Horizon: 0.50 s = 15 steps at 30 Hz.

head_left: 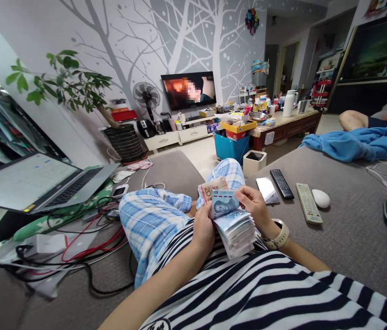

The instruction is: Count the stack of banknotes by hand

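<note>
A thick stack of banknotes (pixel 236 231) is folded over in my left hand (pixel 204 228), whose fingers close round its left side above my lap. Between the thumb and fingers of my right hand (pixel 252 202) the edge of a blue banknote (pixel 225 204) is pinched. Behind that note, brownish banknotes marked 20 (pixel 208 191) stick up at the upper left. The folded ends of the stack fan out toward my striped shirt. A pale watch (pixel 278 234) is on my right wrist.
On the sofa to my right lie a phone (pixel 268 190), a black remote (pixel 281 184), a beige remote (pixel 309 203) and a white mouse (pixel 320 198). At left are an open laptop (pixel 73 185) and tangled cables (pixel 86 252). Another person's knee (pixel 353 120) shows beside a blue blanket (pixel 368 137).
</note>
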Tool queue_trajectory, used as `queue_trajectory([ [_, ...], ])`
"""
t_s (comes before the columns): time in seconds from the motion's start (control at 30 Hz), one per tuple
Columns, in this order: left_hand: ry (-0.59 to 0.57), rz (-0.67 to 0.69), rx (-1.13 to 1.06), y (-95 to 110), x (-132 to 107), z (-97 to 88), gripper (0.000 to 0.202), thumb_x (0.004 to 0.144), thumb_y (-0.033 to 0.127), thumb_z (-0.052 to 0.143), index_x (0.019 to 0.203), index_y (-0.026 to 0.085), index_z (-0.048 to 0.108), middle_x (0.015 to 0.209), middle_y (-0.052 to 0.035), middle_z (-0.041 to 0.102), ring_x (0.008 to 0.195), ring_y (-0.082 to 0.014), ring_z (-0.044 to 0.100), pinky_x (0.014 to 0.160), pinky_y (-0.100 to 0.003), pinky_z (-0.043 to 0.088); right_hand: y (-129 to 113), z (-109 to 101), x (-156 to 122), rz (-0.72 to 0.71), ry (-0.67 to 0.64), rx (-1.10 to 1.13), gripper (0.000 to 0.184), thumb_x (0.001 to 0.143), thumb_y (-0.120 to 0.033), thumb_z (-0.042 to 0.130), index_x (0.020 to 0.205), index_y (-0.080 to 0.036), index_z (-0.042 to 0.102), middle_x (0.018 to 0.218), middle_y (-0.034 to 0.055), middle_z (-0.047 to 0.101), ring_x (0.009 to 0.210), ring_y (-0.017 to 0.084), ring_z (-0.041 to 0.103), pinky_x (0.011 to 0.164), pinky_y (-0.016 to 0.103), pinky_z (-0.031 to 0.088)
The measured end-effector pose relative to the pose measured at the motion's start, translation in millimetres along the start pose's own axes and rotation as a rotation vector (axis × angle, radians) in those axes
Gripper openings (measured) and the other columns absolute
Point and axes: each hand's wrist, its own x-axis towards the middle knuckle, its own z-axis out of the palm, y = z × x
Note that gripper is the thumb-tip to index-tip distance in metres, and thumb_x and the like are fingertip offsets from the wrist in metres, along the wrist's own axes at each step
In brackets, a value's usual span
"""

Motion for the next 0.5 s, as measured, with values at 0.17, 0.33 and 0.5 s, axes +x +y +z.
queue_trajectory([
  [0.17, -0.014, -0.004, 0.029, 1.6, -0.8, 0.0, 0.026, 0.069, 0.036, 0.065, 0.080, 0.014, 0.073, 0.087, -0.0070, 0.073, 0.093, -0.0257, 0.063, 0.088, -0.039, 0.047, 0.8, -0.1, -0.1, -0.005, 0.002, 0.010, 0.031, 0.084, -0.044, 0.059, 0.064, -0.019, 0.054, 0.057, -0.0033, 0.043, 0.052, 0.011, 0.036, 0.051, 0.026, 0.030],
  [0.33, -0.027, -0.005, 0.026, 2.7, -1.2, 0.3, 0.027, 0.068, 0.035, 0.065, 0.082, 0.014, 0.073, 0.084, -0.0069, 0.073, 0.090, -0.0256, 0.064, 0.086, -0.039, 0.047, 3.6, 0.1, 0.6, -0.003, 0.000, 0.046, 0.023, 0.084, -0.042, 0.060, 0.079, -0.019, 0.061, 0.059, -0.0030, 0.046, 0.052, 0.011, 0.037, 0.048, 0.025, 0.028],
  [0.5, -0.030, 0.012, 0.056, 3.0, -2.3, 1.0, 0.029, 0.070, 0.036, 0.063, 0.083, 0.013, 0.074, 0.081, -0.0080, 0.073, 0.088, -0.0263, 0.064, 0.084, -0.039, 0.048, 1.0, 0.3, 0.3, -0.016, -0.006, 0.041, 0.027, 0.086, -0.042, 0.058, 0.073, -0.018, 0.058, 0.057, -0.0036, 0.044, 0.052, 0.011, 0.037, 0.048, 0.024, 0.028],
])
